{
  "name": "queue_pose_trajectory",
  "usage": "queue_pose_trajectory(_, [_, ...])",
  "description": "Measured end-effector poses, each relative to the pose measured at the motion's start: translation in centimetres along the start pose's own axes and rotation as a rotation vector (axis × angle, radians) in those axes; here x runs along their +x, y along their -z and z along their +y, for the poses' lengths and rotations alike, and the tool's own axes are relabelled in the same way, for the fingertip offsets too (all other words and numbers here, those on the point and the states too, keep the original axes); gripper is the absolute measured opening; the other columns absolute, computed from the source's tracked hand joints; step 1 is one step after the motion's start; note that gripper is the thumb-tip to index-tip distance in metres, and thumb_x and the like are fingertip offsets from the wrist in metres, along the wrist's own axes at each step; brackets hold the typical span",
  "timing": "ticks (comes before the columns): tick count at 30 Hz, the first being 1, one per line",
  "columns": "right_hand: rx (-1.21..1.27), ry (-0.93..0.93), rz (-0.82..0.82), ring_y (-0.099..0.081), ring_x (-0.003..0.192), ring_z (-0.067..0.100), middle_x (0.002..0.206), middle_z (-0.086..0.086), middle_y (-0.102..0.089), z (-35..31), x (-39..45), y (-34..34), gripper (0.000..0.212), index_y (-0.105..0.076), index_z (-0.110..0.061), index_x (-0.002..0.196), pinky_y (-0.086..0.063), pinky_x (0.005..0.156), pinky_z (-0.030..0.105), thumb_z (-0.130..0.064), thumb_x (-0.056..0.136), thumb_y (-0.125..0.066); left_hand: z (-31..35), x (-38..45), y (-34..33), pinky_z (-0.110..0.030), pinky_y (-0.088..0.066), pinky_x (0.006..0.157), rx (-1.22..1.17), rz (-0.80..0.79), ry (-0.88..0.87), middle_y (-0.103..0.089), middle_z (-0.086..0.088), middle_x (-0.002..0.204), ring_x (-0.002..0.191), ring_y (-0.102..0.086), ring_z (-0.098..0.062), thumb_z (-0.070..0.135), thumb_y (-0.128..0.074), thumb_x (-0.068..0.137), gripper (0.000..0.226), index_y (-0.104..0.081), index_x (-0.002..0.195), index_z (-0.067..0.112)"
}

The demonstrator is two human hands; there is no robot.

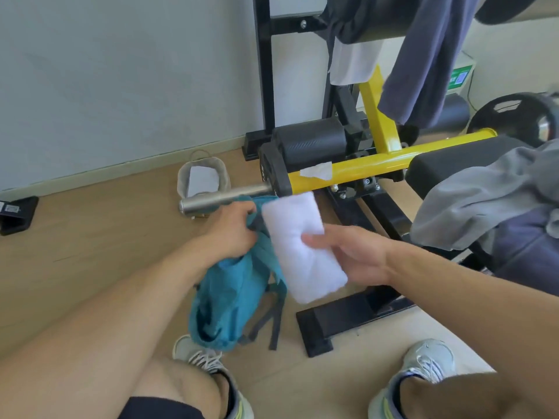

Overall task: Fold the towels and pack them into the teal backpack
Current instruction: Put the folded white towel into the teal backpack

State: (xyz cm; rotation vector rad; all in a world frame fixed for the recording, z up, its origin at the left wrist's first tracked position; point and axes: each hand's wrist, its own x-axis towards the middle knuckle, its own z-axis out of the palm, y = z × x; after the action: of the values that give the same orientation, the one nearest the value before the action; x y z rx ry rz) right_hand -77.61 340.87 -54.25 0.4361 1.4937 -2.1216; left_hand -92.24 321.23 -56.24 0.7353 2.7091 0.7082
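The teal backpack (pixel 225 294) hangs upright just above the wooden floor, between my knees and the gym machine. My left hand (pixel 231 229) grips its top edge and holds it up. A folded white towel (pixel 299 247) is held in the air right beside the backpack's top, to its right. My right hand (pixel 348 255) grips the towel's right side, thumb over its upper face. A grey towel (pixel 481 195) lies crumpled over the black bench pad at the right. A dark blue cloth (pixel 423 58) hangs from a padded roller at the top.
A yellow and black gym machine (pixel 363 164) stands right behind the backpack, its steel bar end (pixel 217 201) jutting left above my left hand. Its black foot (pixel 332 322) lies on the floor by my right shoe. A small grey bag (pixel 202 176) sits near the wall.
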Motion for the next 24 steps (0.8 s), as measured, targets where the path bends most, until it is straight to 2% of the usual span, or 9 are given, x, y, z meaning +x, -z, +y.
queue_pose_trajectory(2, [0.182,0.001,0.084,-0.074,0.101,0.026,0.115,0.014,-0.075,-0.4,0.9,0.4,0.036,-0.063,-0.003,0.125,-0.055,0.094,0.042,-0.025,0.096,-0.060,0.3,0.1,-0.7,-0.043,-0.054,0.071,0.112,-0.052,-0.063,-0.062,-0.002,0.083,0.080,-0.060,-0.029,0.016,-0.062,0.072,0.016,-0.051,0.079,0.025])
queue_pose_trajectory(5, [0.274,-0.059,0.148,-0.072,0.104,0.029,0.119,0.017,-0.073,0.6,2.6,1.1,0.044,-0.060,-0.001,0.132,-0.053,0.096,0.042,-0.030,0.098,-0.060,0.3,0.6,-2.1,-0.042,-0.051,0.068,0.217,-0.134,-0.119,-0.060,-0.003,0.083,0.079,-0.058,-0.027,0.006,-0.061,0.078,0.019,-0.052,0.081,0.022])
queue_pose_trajectory(8, [0.340,-0.061,0.166,-0.068,0.113,0.031,0.122,0.018,-0.072,1.9,4.7,1.3,0.044,-0.058,0.000,0.134,-0.050,0.103,0.044,-0.027,0.099,-0.061,-0.3,1.3,-3.4,-0.036,-0.044,0.059,0.184,-0.227,-0.149,-0.059,0.003,0.077,0.071,-0.056,-0.018,0.005,-0.061,0.081,0.021,-0.053,0.078,0.024])
queue_pose_trajectory(11, [0.313,-0.023,0.228,-0.068,0.115,0.033,0.120,0.017,-0.073,2.5,6.4,1.1,0.033,-0.061,-0.001,0.127,-0.051,0.105,0.049,-0.015,0.098,-0.063,-0.7,1.5,-4.8,-0.031,-0.038,0.056,0.054,-0.337,-0.115,-0.053,0.003,0.068,0.065,-0.048,-0.019,-0.002,-0.059,0.082,0.020,-0.051,0.072,0.015])
queue_pose_trajectory(15, [0.133,0.025,0.356,-0.072,0.106,0.035,0.117,0.014,-0.074,3.0,8.1,1.3,0.037,-0.060,-0.008,0.128,-0.057,0.095,0.053,-0.010,0.092,-0.071,-0.4,1.1,-5.5,-0.019,-0.045,0.061,-0.219,-0.471,0.045,-0.062,0.004,0.075,0.071,-0.056,-0.014,-0.005,-0.064,0.080,0.020,-0.065,0.087,0.015])
queue_pose_trajectory(18, [-0.019,0.067,0.337,-0.073,0.102,0.033,0.114,0.013,-0.074,2.6,8.2,1.9,0.042,-0.058,-0.011,0.129,-0.061,0.086,0.049,-0.009,0.090,-0.073,-0.8,0.9,-5.6,-0.031,-0.048,0.073,-0.493,-0.635,0.297,-0.063,-0.009,0.097,0.091,-0.057,-0.024,-0.016,-0.045,0.074,0.049,-0.066,0.114,0.003])
queue_pose_trajectory(20, [-0.095,0.078,0.271,-0.073,0.103,0.032,0.115,0.012,-0.074,2.0,7.6,2.6,0.041,-0.059,-0.013,0.129,-0.061,0.085,0.047,-0.008,0.090,-0.071,-1.1,1.1,-5.8,-0.038,-0.056,0.083,-0.634,-0.626,0.450,-0.064,-0.013,0.106,0.098,-0.059,-0.030,-0.018,-0.034,0.075,0.053,-0.065,0.115,-0.003])
queue_pose_trajectory(21, [-0.128,0.090,0.230,-0.073,0.105,0.032,0.116,0.012,-0.074,1.8,7.3,3.1,0.042,-0.058,-0.013,0.130,-0.061,0.087,0.048,-0.008,0.090,-0.070,-1.1,1.1,-6.0,-0.043,-0.059,0.087,-0.677,-0.601,0.493,-0.067,-0.014,0.108,0.098,-0.062,-0.031,-0.015,-0.035,0.083,0.045,-0.066,0.113,-0.004])
queue_pose_trajectory(24, [-0.181,0.115,0.101,-0.071,0.107,0.031,0.118,0.012,-0.073,1.6,6.2,4.0,0.052,-0.057,-0.012,0.134,-0.059,0.088,0.047,-0.008,0.084,-0.070,-0.7,1.0,-6.5,-0.043,-0.062,0.079,-0.705,-0.606,0.520,-0.070,-0.014,0.105,0.098,-0.067,-0.031,0.016,-0.042,0.103,0.029,-0.068,0.109,0.004])
